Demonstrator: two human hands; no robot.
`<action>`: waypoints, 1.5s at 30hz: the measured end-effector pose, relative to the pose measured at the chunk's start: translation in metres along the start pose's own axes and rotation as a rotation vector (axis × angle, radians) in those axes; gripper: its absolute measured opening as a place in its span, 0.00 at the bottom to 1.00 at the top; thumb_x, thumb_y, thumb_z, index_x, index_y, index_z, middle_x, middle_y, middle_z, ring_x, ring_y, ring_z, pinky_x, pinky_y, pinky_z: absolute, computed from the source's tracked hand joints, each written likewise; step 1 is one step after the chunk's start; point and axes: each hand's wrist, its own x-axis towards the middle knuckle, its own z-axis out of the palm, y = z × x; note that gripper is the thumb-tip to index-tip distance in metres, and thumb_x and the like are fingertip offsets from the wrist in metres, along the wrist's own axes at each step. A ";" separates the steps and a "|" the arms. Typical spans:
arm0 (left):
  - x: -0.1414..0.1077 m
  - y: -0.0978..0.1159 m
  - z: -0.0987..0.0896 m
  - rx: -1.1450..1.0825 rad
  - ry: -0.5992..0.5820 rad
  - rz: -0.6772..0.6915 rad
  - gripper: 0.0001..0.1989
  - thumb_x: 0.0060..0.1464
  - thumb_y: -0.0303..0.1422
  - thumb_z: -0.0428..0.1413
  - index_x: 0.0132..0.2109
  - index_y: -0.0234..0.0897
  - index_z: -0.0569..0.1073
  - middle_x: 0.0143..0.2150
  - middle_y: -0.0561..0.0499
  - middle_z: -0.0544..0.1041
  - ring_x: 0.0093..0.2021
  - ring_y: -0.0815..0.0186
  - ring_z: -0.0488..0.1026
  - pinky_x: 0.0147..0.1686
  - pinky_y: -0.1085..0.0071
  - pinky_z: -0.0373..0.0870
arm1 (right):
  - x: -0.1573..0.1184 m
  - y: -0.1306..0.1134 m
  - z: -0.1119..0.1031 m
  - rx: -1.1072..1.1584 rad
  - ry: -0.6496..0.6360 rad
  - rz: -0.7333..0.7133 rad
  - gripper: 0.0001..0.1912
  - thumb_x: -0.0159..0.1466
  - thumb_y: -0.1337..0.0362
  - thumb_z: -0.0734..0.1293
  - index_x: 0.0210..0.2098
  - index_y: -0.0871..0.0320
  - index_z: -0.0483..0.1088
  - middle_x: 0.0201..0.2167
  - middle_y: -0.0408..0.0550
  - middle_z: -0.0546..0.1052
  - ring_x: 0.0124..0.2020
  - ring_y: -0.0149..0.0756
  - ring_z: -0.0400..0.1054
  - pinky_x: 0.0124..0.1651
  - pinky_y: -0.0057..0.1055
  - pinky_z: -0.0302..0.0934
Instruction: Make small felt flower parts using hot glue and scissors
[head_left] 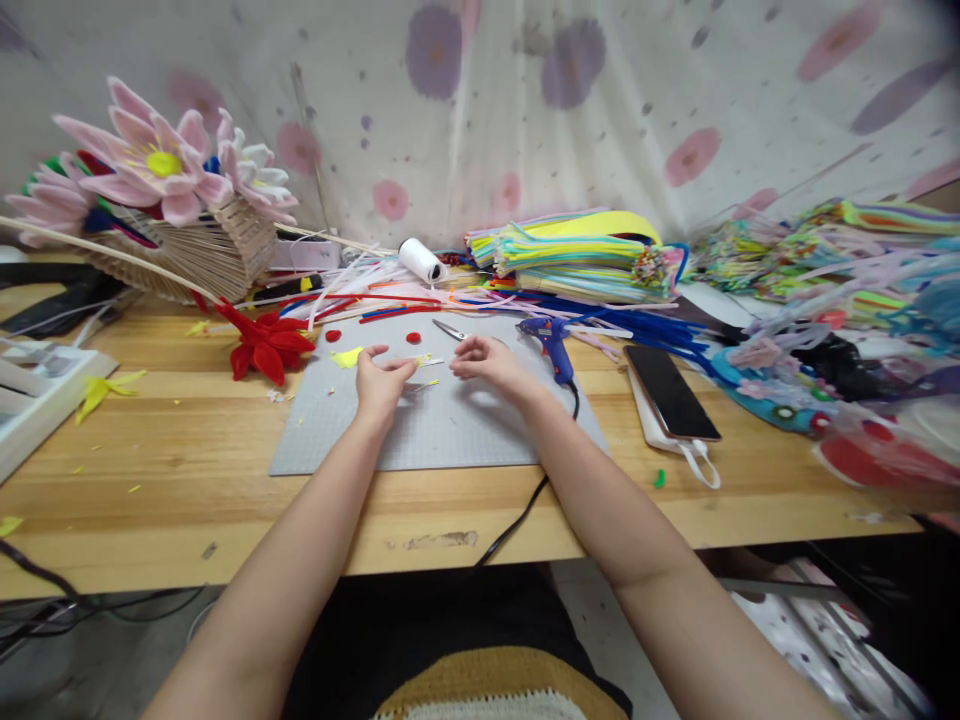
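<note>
Over the grey cutting mat [322, 430], my left hand [382, 383] pinches a thin whitish strip [430, 363] with a bit of yellow near the fingertips. My right hand [484, 362] is just right of the strip, fingers curled together; whether anything small is between them is hidden. A small piece with a yellow tip [430, 383] shows below the strip. Scissors [448, 329] lie behind my hands, their handles hidden by my right hand. Two red pieces [413, 338] and a yellow scrap [346, 357] rest on the mat.
A blue glue gun [553, 345] and a phone [671, 390] lie to the right. Left stand a red flower [267, 342] and pink flowers [161, 165] on a woven holder. Behind are a white spool [420, 260] and bundled pipe cleaners [577, 260]. A black cable crosses the front edge.
</note>
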 end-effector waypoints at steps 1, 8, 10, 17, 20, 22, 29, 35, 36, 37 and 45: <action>0.001 0.001 -0.001 -0.001 0.010 -0.020 0.25 0.35 0.28 0.62 0.41 0.37 0.59 0.28 0.53 0.75 0.27 0.69 0.73 0.24 0.76 0.64 | -0.009 -0.009 -0.017 -0.088 -0.076 0.026 0.15 0.45 0.65 0.71 0.29 0.59 0.63 0.22 0.40 0.72 0.25 0.27 0.67 0.30 0.26 0.61; 0.005 0.004 -0.002 0.001 0.021 -0.059 0.24 0.35 0.27 0.62 0.41 0.37 0.60 0.28 0.54 0.74 0.21 0.73 0.67 0.19 0.78 0.59 | -0.051 -0.020 -0.136 -0.668 0.123 0.161 0.20 0.49 0.48 0.69 0.23 0.59 0.65 0.17 0.41 0.67 0.19 0.25 0.59 0.23 0.26 0.52; 0.006 0.003 -0.001 -0.004 0.015 -0.058 0.24 0.35 0.28 0.62 0.40 0.37 0.60 0.28 0.54 0.74 0.20 0.74 0.66 0.18 0.78 0.58 | -0.044 -0.007 -0.141 -0.726 0.341 0.082 0.20 0.48 0.48 0.69 0.26 0.59 0.67 0.21 0.43 0.69 0.22 0.28 0.61 0.27 0.27 0.55; 0.009 0.000 -0.004 -0.023 0.022 -0.043 0.24 0.36 0.28 0.62 0.40 0.37 0.59 0.26 0.56 0.73 0.18 0.75 0.64 0.16 0.78 0.58 | -0.001 0.029 -0.111 -0.763 0.597 0.034 0.22 0.49 0.52 0.69 0.40 0.59 0.73 0.37 0.54 0.77 0.41 0.46 0.69 0.43 0.38 0.61; 0.007 0.000 -0.004 -0.016 0.020 -0.039 0.23 0.37 0.27 0.61 0.40 0.36 0.59 0.26 0.56 0.73 0.17 0.75 0.64 0.16 0.78 0.59 | 0.002 0.031 -0.106 -0.568 0.700 0.028 0.23 0.50 0.49 0.67 0.37 0.60 0.72 0.35 0.55 0.77 0.38 0.43 0.70 0.38 0.35 0.63; 0.006 0.000 -0.004 -0.008 0.018 -0.036 0.23 0.36 0.27 0.61 0.40 0.36 0.59 0.26 0.56 0.73 0.17 0.75 0.63 0.15 0.78 0.59 | -0.003 0.026 -0.099 -0.356 0.670 -0.040 0.24 0.49 0.46 0.67 0.34 0.61 0.71 0.33 0.53 0.76 0.32 0.37 0.70 0.29 0.29 0.62; 0.002 -0.001 -0.002 -0.022 0.017 -0.032 0.23 0.36 0.27 0.62 0.40 0.36 0.59 0.27 0.55 0.73 0.18 0.74 0.65 0.15 0.78 0.60 | -0.024 0.002 -0.039 -0.242 0.130 -0.079 0.22 0.50 0.46 0.68 0.23 0.60 0.69 0.17 0.43 0.68 0.16 0.24 0.58 0.19 0.24 0.52; 0.002 -0.003 -0.003 -0.014 0.021 -0.016 0.24 0.36 0.28 0.62 0.41 0.36 0.60 0.27 0.55 0.74 0.19 0.74 0.66 0.17 0.78 0.61 | -0.020 0.010 -0.016 -0.435 0.058 -0.116 0.18 0.51 0.48 0.68 0.27 0.58 0.71 0.19 0.44 0.70 0.20 0.28 0.61 0.23 0.27 0.55; 0.002 -0.003 -0.003 -0.011 0.023 -0.014 0.24 0.36 0.27 0.62 0.41 0.36 0.60 0.27 0.55 0.74 0.19 0.74 0.66 0.17 0.78 0.61 | -0.020 0.012 -0.015 -0.434 0.055 -0.120 0.17 0.51 0.49 0.68 0.28 0.57 0.71 0.19 0.44 0.70 0.20 0.29 0.62 0.23 0.27 0.56; 0.002 -0.004 -0.003 -0.007 0.026 -0.014 0.24 0.36 0.27 0.62 0.41 0.36 0.60 0.27 0.55 0.74 0.19 0.74 0.66 0.17 0.78 0.61 | -0.019 0.013 -0.015 -0.433 0.051 -0.121 0.17 0.51 0.49 0.68 0.29 0.57 0.71 0.19 0.44 0.70 0.21 0.29 0.62 0.24 0.27 0.56; 0.004 -0.004 -0.003 -0.004 0.027 -0.011 0.24 0.36 0.28 0.62 0.40 0.36 0.60 0.26 0.56 0.73 0.18 0.74 0.65 0.16 0.78 0.60 | -0.018 0.016 -0.017 -0.505 0.025 -0.135 0.19 0.52 0.47 0.67 0.30 0.57 0.71 0.19 0.42 0.69 0.24 0.29 0.61 0.28 0.27 0.56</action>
